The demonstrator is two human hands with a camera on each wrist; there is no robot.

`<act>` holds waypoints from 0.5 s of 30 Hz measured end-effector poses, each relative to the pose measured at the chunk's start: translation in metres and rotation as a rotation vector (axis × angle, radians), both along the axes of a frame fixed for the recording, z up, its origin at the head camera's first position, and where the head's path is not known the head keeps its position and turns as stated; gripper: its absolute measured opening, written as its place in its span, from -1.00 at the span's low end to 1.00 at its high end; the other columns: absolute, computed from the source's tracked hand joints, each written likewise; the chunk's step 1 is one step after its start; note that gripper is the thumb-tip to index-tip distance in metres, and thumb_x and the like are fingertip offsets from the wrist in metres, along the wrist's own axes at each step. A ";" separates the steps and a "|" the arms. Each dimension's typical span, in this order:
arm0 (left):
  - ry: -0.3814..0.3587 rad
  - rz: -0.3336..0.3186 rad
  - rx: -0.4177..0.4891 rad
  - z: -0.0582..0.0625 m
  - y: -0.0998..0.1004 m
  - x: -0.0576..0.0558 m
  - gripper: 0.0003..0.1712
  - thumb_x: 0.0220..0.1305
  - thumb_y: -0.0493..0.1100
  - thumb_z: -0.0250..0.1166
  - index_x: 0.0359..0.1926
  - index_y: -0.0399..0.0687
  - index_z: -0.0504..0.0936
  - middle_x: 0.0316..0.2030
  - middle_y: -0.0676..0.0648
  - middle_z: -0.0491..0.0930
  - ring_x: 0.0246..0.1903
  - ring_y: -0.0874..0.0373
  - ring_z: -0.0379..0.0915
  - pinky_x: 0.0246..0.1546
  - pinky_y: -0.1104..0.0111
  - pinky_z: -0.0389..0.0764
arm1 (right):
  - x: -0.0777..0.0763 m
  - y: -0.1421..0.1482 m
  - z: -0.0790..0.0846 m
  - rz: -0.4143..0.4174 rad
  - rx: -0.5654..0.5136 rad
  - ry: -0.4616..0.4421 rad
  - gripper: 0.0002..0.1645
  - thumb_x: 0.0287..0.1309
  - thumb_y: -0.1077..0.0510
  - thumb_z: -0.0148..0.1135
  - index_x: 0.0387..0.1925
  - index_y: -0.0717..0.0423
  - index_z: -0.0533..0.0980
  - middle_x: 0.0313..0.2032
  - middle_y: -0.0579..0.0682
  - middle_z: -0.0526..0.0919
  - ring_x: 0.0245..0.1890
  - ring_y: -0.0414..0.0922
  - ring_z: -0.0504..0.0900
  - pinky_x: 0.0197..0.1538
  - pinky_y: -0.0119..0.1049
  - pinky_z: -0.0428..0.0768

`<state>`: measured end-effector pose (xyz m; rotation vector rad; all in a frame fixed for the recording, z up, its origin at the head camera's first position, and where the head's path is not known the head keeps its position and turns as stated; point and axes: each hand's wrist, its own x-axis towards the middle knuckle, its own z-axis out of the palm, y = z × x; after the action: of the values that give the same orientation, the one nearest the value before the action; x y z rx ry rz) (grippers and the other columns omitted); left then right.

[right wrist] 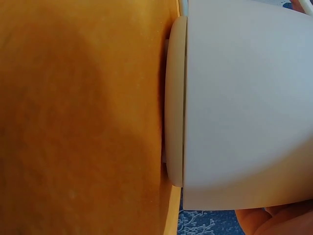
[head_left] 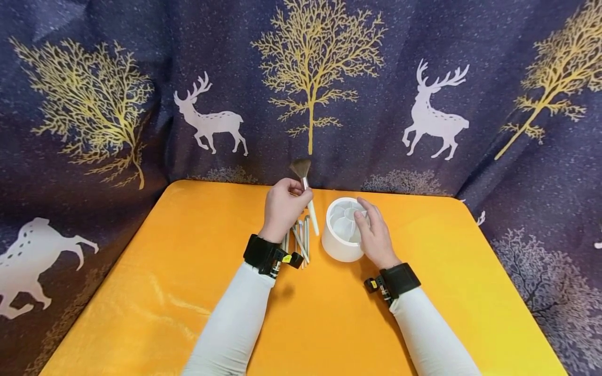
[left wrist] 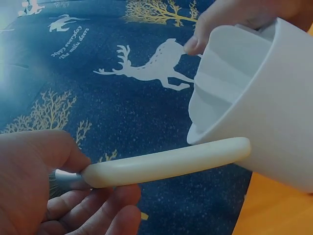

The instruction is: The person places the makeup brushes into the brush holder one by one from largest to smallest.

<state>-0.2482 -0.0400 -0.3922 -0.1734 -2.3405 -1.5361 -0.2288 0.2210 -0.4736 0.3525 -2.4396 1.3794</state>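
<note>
My left hand (head_left: 282, 209) pinches a makeup brush (head_left: 313, 215) near the top of its handle. Its brown flared bristles point up and away, and the pale handle slants down beside the holder's rim. In the left wrist view the handle end (left wrist: 215, 152) overlaps the holder's wall. A round white brush holder (head_left: 339, 251) with curved dividers stands on the table. My right hand (head_left: 378, 240) grips it at the right side, thumb over the rim. The right wrist view shows its smooth wall (right wrist: 244, 107) and a base ring below.
Several slim brushes (head_left: 307, 237) lie in a bunch on the table, partly hidden by my left hand and wrist. An orange cloth (head_left: 329, 324) covers the table. Behind its far edge hangs a dark blue curtain (head_left: 263, 62) with printed deer and trees.
</note>
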 end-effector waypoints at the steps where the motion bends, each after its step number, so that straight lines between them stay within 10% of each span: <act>1: 0.005 -0.002 0.003 0.000 0.001 0.000 -0.77 0.39 -0.05 0.44 -0.10 -0.11 0.73 -0.28 -0.06 0.75 -0.40 0.06 0.70 -0.36 0.17 0.58 | 0.000 0.000 0.000 0.000 0.002 0.001 -0.34 0.80 -0.07 -0.02 0.66 0.18 0.33 0.54 0.27 0.44 0.57 0.23 0.38 0.61 0.28 0.25; 15: 0.022 -0.024 0.061 -0.002 0.002 0.000 -0.77 0.41 -0.08 0.42 -0.08 -0.15 0.72 -0.28 -0.08 0.76 -0.42 0.08 0.73 -0.37 0.19 0.61 | 0.000 -0.001 0.000 -0.005 0.006 0.004 -0.35 0.79 -0.06 -0.01 0.65 0.18 0.34 0.52 0.27 0.45 0.55 0.24 0.40 0.61 0.27 0.25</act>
<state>-0.2477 -0.0382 -0.3943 -0.2037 -2.2798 -1.6060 -0.2286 0.2203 -0.4736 0.3500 -2.4403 1.3686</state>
